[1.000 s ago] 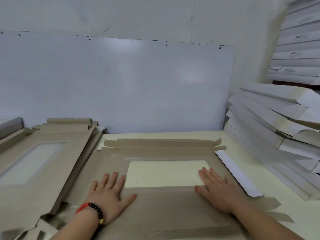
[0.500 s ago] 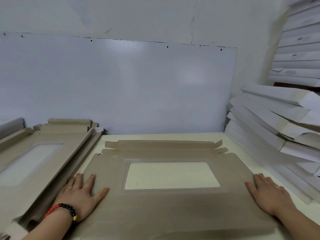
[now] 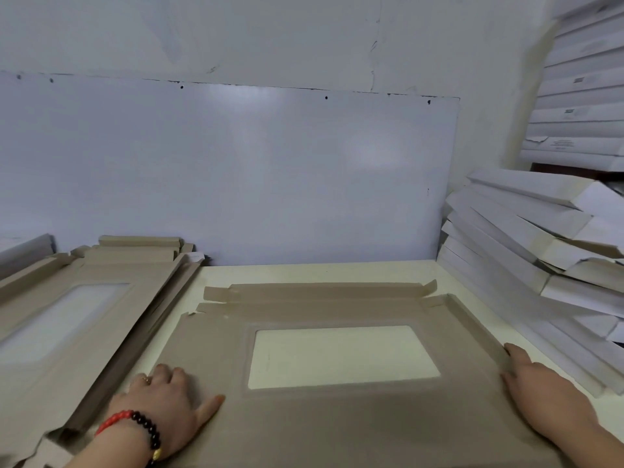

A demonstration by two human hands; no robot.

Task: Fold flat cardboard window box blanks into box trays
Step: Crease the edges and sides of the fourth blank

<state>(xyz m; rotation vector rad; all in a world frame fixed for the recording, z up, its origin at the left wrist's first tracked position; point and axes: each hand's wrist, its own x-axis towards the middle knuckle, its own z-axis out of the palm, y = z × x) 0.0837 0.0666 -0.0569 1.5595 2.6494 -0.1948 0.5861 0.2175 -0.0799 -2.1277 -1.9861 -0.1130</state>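
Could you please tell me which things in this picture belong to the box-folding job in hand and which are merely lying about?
In the job:
- window box blank, flat on the table
- left hand at its left edge, fingers curled
- right hand at its right side flap, which is raised

Lying about:
- stack of brown blanks on the left
- pile of white boxes on the right
- whiteboard behind
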